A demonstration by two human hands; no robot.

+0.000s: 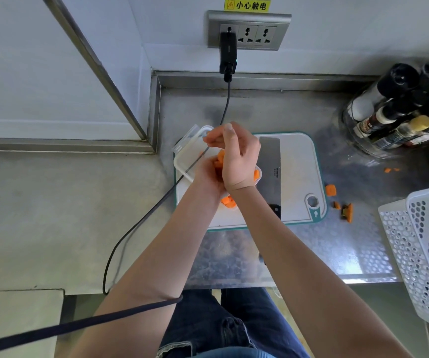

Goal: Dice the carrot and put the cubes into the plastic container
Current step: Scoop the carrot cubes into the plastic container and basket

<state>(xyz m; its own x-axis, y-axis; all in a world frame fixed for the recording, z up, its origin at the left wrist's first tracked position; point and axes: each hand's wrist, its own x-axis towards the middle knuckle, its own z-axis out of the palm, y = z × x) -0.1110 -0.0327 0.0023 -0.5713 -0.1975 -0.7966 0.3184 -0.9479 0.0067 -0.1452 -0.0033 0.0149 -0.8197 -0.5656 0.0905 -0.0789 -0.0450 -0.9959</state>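
Observation:
A clear plastic container (182,165) stands on the left part of a white cutting board (298,164), its lid (186,139) lying open at the back. Orange carrot cubes (227,202) lie inside it. Both hands are over the container. My left hand (204,175) is underneath, with carrot cubes (220,160) against its palm and its fingers hidden. My right hand (238,156) lies across it, back up, fingers loosely extended to the left and holding nothing. A cleaver (270,161) rests flat on the board just right of the hands.
Carrot scraps (331,190) lie on the steel counter right of the board. A rack of seasoning bottles (394,109) stands at the back right, and a white perforated basket (427,241) sits at the right edge. A black cable (141,220) runs from the wall socket across the container's left side.

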